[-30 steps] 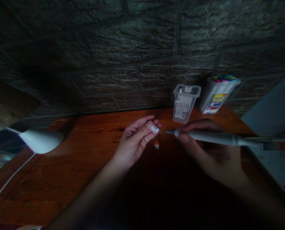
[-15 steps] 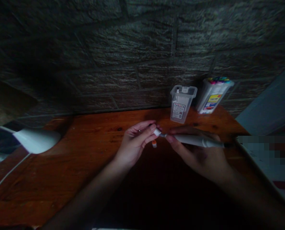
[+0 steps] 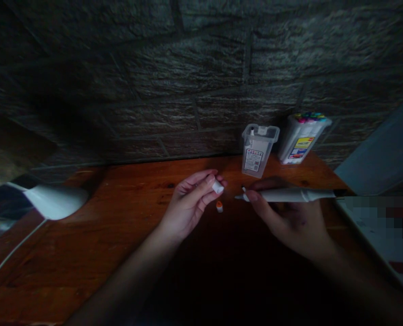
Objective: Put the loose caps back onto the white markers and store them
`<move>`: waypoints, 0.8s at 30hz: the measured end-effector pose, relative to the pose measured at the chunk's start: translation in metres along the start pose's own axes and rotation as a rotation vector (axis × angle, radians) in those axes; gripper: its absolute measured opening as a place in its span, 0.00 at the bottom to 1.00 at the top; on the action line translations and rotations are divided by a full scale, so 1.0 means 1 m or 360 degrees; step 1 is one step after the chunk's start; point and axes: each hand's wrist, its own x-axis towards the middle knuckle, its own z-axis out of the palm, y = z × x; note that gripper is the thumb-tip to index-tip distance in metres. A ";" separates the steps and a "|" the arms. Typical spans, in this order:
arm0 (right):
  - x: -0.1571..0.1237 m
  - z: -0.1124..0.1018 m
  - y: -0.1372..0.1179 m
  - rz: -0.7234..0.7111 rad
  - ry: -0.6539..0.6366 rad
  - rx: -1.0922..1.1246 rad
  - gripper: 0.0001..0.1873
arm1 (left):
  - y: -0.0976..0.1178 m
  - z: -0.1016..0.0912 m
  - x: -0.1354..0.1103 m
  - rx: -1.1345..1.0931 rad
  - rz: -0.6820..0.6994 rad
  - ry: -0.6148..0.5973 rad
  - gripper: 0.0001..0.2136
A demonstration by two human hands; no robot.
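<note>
My left hand (image 3: 187, 201) pinches a small white marker cap (image 3: 217, 186) between thumb and fingers, its end facing right. In my right hand (image 3: 286, 213) lies a white marker (image 3: 279, 195), nearly level, with its bare grey nib pointing left toward the cap. A gap separates nib and cap. Beside the right fingertips is a small white piece with a dark end (image 3: 244, 188); whether the fingers hold it I cannot tell. An orange-topped white cap (image 3: 219, 207) stands on the wooden table below the left fingers.
A clear plastic box (image 3: 259, 156) with a label and one dark-tipped marker stands against the stone wall. To its right is a box packed with colourful markers (image 3: 303, 140). A white lamp (image 3: 57, 202) with a cord is at the left. Pale paper-like material (image 3: 367, 226) lies at right.
The marker has moved right, drawing its nib away from the cap in my left hand. My left hand has stayed nearly in place. The small dark-ended piece has come into view.
</note>
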 end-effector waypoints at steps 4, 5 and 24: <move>0.003 0.000 -0.006 0.0092 0.0133 0.0150 0.04 | -0.001 -0.002 0.001 -0.0006 -0.0014 -0.0001 0.07; 0.003 0.000 -0.007 0.0100 0.0129 0.0167 0.05 | -0.002 -0.002 0.001 -0.0008 -0.0011 0.0007 0.07; 0.011 0.007 0.001 0.0873 -0.0005 0.0989 0.13 | 0.004 -0.005 0.001 0.0574 0.0527 -0.0143 0.12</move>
